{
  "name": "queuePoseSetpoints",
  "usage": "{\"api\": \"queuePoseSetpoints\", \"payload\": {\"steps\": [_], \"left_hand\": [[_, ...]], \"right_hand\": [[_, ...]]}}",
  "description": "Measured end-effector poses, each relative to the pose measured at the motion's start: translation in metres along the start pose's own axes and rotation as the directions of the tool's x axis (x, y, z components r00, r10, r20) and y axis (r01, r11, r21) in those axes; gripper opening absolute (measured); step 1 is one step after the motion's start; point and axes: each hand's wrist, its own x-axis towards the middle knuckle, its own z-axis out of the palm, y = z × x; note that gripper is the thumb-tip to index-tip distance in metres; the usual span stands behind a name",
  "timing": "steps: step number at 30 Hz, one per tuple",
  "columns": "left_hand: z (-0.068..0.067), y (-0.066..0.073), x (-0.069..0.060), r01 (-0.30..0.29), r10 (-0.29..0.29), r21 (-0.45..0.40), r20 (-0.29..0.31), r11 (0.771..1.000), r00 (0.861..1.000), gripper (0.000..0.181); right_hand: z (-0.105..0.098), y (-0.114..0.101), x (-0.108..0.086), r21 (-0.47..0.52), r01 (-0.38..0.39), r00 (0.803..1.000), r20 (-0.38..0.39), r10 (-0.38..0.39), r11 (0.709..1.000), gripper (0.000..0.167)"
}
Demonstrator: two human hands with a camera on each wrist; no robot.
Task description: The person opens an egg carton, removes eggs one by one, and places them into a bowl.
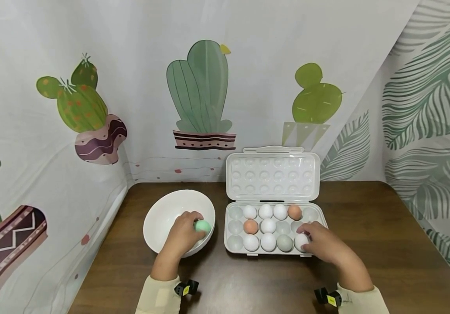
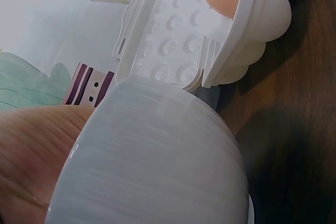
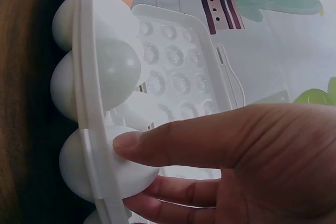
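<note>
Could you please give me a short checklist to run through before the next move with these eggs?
1. Left hand has a hold: ok, it grips the green egg.
2. Right hand has a hold: ok, its thumb and fingers are on the white egg in the carton's near row.
3. Lid out of the way: ok, it stands open behind the cups.
4. Free cups available: ok, the leftmost column has three empty ones.
5. Green egg clear of the bowl: cannot tell.
6. No other eggs in the bowl: cannot tell, the hand hides part of its inside.
</note>
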Motion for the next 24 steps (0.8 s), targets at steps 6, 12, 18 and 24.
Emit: {"api": "queuePoseSetpoints", "payload": {"steps": [6, 12, 18, 24], "left_hand": [[0.0010, -0.0010, 0.0000, 0.002, -0.002, 0.009, 0.000, 1.000, 1.000, 0.034], [0.0005, 0.0000, 0.0003, 0.008, -0.008, 0.009, -0.005, 1.000, 1.000, 0.034], [0.0015, -0.0005, 0.0003, 0.035, -0.034, 0.030, -0.004, 0.999, 0.999, 0.036], [0.0032, -0.0012, 0.0013, 0.051, -0.051, 0.051, -0.009, 0.997, 0.999, 0.039]], "right_hand": [[0.0017, -0.0004, 0.0007, -0.013, -0.001, 1.000, -0.009, 0.001, 1.000, 0.035], [0.0027, 0.0002, 0.0017, -0.014, -0.004, 1.000, -0.011, 0.004, 1.000, 0.034], [0.0022, -0.0001, 0.0026, -0.007, -0.023, 1.000, 0.000, 0.023, 1.000, 0.032], [0.0016, -0.0003, 0.0019, -0.002, -0.025, 1.000, 0.008, 0.025, 1.000, 0.032]]}}
